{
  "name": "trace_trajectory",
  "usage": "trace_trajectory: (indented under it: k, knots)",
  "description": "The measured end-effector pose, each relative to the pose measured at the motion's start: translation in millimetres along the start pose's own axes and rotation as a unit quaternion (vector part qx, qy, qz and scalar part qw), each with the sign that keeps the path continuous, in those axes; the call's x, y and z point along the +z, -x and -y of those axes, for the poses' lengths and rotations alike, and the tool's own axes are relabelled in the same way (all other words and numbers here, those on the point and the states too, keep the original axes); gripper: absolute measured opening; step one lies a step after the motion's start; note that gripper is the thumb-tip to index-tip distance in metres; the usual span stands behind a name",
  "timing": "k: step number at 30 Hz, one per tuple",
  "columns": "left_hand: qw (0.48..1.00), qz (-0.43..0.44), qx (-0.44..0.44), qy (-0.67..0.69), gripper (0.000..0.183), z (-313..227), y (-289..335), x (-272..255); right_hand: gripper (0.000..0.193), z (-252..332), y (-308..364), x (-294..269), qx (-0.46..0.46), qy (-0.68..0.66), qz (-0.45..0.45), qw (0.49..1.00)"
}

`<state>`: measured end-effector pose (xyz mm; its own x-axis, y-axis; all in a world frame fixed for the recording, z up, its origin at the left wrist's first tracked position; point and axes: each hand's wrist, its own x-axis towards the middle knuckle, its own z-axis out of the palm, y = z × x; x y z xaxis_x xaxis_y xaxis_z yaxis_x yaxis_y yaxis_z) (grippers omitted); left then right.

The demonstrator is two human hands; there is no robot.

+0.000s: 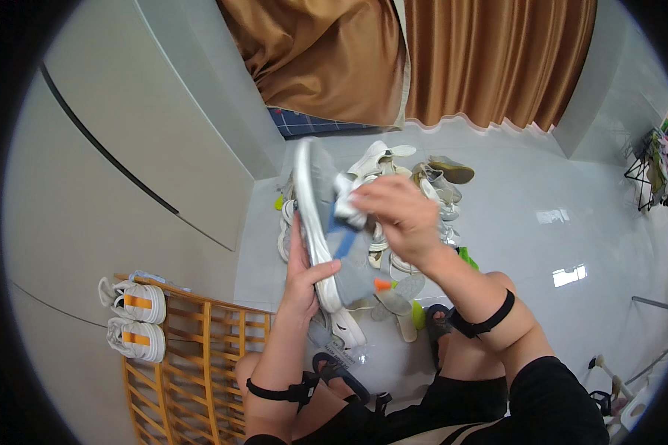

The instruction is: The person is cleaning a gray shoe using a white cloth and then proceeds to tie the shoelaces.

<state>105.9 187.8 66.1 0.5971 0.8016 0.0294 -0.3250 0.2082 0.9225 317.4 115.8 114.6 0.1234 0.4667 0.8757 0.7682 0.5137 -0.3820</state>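
Note:
A grey sneaker (321,230) with a thick white sole and a blue patch is held up in front of me, tilted on its side. My left hand (300,278) grips it around the sole, thumb over the edge near one end. Pinched in my right hand (402,215) is a crumpled white wipe (345,202), which lies against the sneaker's grey and blue upper. The right hand and the wipe are slightly blurred. Below them, partly hidden by my hands and the sneaker, several pale shoes (375,159) lie heaped on the floor.
Left of me stands a wooden slatted rack (206,348) with a pair of white shoes (137,302) with orange strips on it. Loose grey insoles (395,300) and a clear plastic packet (341,348) lie near my slippered feet. Brown curtains (497,59) hang beyond the heap.

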Motion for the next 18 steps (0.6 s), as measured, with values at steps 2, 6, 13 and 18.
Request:
trace_trajectory:
  k: [2, 6, 13, 18]
  knots:
    - [0.995, -0.052, 0.067, 0.053, 0.088, 0, -4, -5, 0.036, 1, -9, -9, 0.037, -0.02, -0.056, 0.998]
    - [0.944, -0.051, 0.117, 0.304, 0.054, -14, -12, -25, 0.036, 10, -2, -1, -0.002, 0.007, 0.007, 1.0]
    - [0.955, -0.113, 0.068, 0.267, 0.058, -1, -22, 0, 0.037, 11, 14, 16, -0.015, 0.014, 0.016, 1.0]
    - [0.957, -0.11, 0.072, 0.257, 0.061, 6, -27, -1, 0.032, 2, 15, 21, 0.015, 0.04, 0.009, 0.999]
